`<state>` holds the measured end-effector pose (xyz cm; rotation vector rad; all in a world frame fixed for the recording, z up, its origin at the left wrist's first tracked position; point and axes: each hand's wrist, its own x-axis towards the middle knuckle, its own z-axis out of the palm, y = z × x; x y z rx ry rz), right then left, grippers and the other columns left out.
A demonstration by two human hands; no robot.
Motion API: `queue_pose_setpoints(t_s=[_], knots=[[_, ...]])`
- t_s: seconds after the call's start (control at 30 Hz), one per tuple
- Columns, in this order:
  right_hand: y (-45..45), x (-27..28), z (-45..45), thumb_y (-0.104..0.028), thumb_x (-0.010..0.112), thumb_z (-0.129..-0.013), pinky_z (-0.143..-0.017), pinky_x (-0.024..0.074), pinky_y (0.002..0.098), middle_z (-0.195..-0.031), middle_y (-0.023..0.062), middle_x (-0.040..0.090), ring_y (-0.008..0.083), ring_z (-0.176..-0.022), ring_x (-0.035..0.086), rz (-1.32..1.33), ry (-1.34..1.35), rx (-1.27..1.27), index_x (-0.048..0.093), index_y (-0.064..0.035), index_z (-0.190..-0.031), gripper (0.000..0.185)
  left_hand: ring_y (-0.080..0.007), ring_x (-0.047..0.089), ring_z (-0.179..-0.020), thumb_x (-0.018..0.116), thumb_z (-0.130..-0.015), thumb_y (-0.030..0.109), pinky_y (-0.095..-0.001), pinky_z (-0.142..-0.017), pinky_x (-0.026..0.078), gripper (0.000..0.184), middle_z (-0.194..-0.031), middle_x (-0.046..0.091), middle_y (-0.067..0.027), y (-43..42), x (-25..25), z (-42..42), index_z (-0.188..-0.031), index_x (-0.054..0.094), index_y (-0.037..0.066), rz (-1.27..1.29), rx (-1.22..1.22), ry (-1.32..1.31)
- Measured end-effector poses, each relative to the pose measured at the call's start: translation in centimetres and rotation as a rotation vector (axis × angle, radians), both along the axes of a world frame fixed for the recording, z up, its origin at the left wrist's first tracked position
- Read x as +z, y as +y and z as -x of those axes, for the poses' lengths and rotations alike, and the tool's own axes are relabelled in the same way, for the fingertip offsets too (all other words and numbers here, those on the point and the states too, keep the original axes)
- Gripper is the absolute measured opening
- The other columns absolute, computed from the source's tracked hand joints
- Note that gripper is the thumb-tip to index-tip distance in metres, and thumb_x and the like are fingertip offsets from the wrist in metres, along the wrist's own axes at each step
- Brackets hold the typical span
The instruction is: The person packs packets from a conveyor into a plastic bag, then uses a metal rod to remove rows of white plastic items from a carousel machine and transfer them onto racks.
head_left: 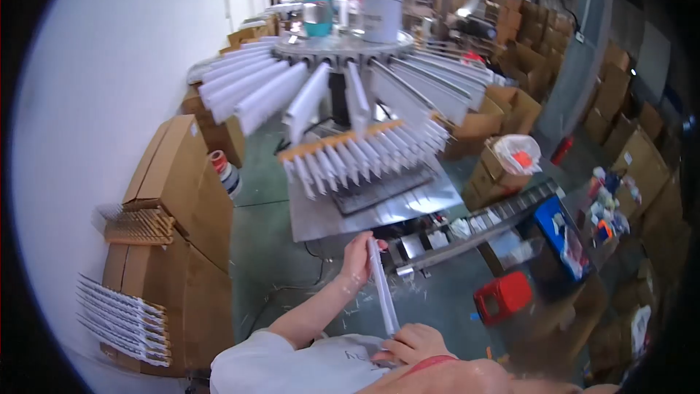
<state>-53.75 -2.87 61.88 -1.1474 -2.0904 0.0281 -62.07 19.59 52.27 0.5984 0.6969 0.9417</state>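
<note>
Two hands (357, 259) (417, 345), strip (382, 288) between, floor (434, 306) beneath

Left hand (357, 260) and right hand (417, 344) hold a white strip (383, 290).

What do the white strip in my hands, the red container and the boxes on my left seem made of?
White strip: perhaps film or fabric; faint lengthwise creases, soft sheen. Red container: probably plastic, smooth, evenly coloured. Boxes: matte cardboard, judging by plain brown panels and seams.
</note>
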Motion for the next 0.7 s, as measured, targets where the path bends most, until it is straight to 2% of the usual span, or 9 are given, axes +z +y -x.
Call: queue_pose_setpoints(t_s=[0.1, 0.23, 0.3, 0.37, 0.47, 0.5, 0.53, 0.6, 0.7], knots=[[-2.3, -0.5, -2.4, -0.023, 0.067, -0.074, -0.055, 0.0442, 0.0317, -0.071, 0.0035, 0.047, 0.0189, -0.065, 0.055, 0.15, -0.002, 0.156, 0.058, -0.0081, -0.09, 0.023, -0.0176, 0.059, -0.065, 0.047, -0.088, 0.028, -0.0285, -0.063, 0.047, 0.03, -0.076, 0.065, -0.0141, -3.3, -1.2, -7.2, -0.077, 0.058, 0.002, 0.053, -0.313, 0.035], [-6.6, 0.6, -7.8, -0.021, 0.068, -0.074, -0.057, 0.0452, 0.0315, -0.072, 0.004, 0.051, 0.0191, -0.066, 0.056, 0.321, 0.037, 0.137, 0.06, -0.0083, -0.087, 0.02, -0.0167, 0.061, -0.066, 0.047, -0.089, 0.028, -0.0268, -0.064, 0.048, 0.031, -0.075, 0.065, -0.0127, -9.4, -1.8, -15.9, -0.077, 0.059, 0.002, 0.056, -0.547, 0.002], [-8.7, 0.7, -11.0, -0.014, 0.068, -0.076, -0.062, 0.0467, 0.0317, -0.074, 0.0049, 0.057, 0.0208, -0.071, 0.058, 0.508, 0.369, 0.119, 0.061, -0.0076, -0.085, 0.013, -0.0166, 0.062, -0.068, 0.05, -0.088, 0.027, -0.0263, -0.063, 0.049, 0.028, -0.074, 0.065, -0.0124, -11.8, -2.2, -19.4, -0.079, 0.06, 0.002, 0.077, -0.638, -0.034], [-9.1, -0.7, -15.3, -0.009, 0.068, -0.077, -0.067, 0.047, 0.0323, -0.075, 0.0058, 0.06, 0.0219, -0.074, 0.06, 0.288, 0.564, -0.109, 0.063, -0.0066, -0.085, 0.01, -0.0164, 0.062, -0.068, 0.05, -0.088, 0.027, -0.0266, -0.064, 0.049, 0.028, -0.074, 0.064, -0.0118, -13.9, -2.4, -22.9, -0.079, 0.06, 0.002, 0.084, -0.674, -0.028], [-7.5, -5.3, -22.0, -0.008, 0.064, -0.079, -0.076, 0.0458, 0.0308, -0.09, 0.01, 0.06, 0.0238, -0.085, 0.058, 0.027, 0.584, -0.785, 0.061, -0.0023, -0.099, 0.02, -0.0157, 0.062, -0.067, 0.052, -0.087, 0.027, -0.0272, -0.064, 0.049, 0.028, -0.074, 0.064, -0.0096, -15.7, -2.2, -25.8, -0.08, 0.06, 0.002, 0.212, -0.799, -0.032], [-6.8, -6.7, -24.0, -0.009, 0.055, -0.089, -0.07, 0.0438, 0.0249, -0.085, 0.0022, 0.058, 0.0088, -0.079, 0.053, 0.069, 0.684, -0.859, 0.062, -0.0011, -0.102, 0.017, -0.0157, 0.061, -0.066, 0.052, -0.087, 0.028, -0.0275, -0.063, 0.049, 0.028, -0.074, 0.064, -0.0094, -16.3, -2.5, -27.1, -0.081, 0.06, 0.002, 0.166, -0.768, -0.002], [-6.0, -7.5, -25.5, -0.009, 0.055, -0.089, -0.07, 0.0438, 0.0249, -0.085, 0.0022, 0.058, 0.0088, -0.079, 0.053, 0.066, 0.689, -0.859, 0.062, -0.0011, -0.102, 0.017, -0.0158, 0.06, -0.064, 0.052, -0.087, 0.028, -0.0277, -0.063, 0.049, 0.029, -0.075, 0.064, -0.0092, -16.4, -2.7, -28.3, -0.081, 0.061, 0.001, 0.115, -0.735, 0.025], [-4.3, -8.9, -28.0, -0.022, 0.05, -0.094, -0.068, 0.0407, 0.0231, -0.082, -0.0012, 0.058, 0.0066, -0.077, 0.051, 0.411, 1.385, -0.674, 0.062, -0.0016, -0.106, 0.026, -0.0145, 0.057, -0.062, 0.053, -0.087, 0.029, -0.0273, -0.061, 0.047, 0.028, -0.074, 0.063, -0.0061, -16.6, -0.7, -29.4, -0.082, 0.061, 0.003, 0.128, -0.723, 0.048], [-1.4, -10.8, -30.8, -0.025, 0.051, -0.094, -0.072, 0.0435, 0.023, -0.09, 0.0, 0.062, 0.0074, -0.08, 0.055, 0.468, 1.486, -0.592, 0.061, 0.0004, -0.111, 0.032, -0.0114, 0.051, -0.061, 0.054, -0.087, 0.03, -0.0264, -0.057, 0.043, 0.025, -0.069, 0.054, 0.0008, -15.1, -1.8, -31.9, -0.08, 0.061, 0.007, 0.136, -0.683, 0.018]])
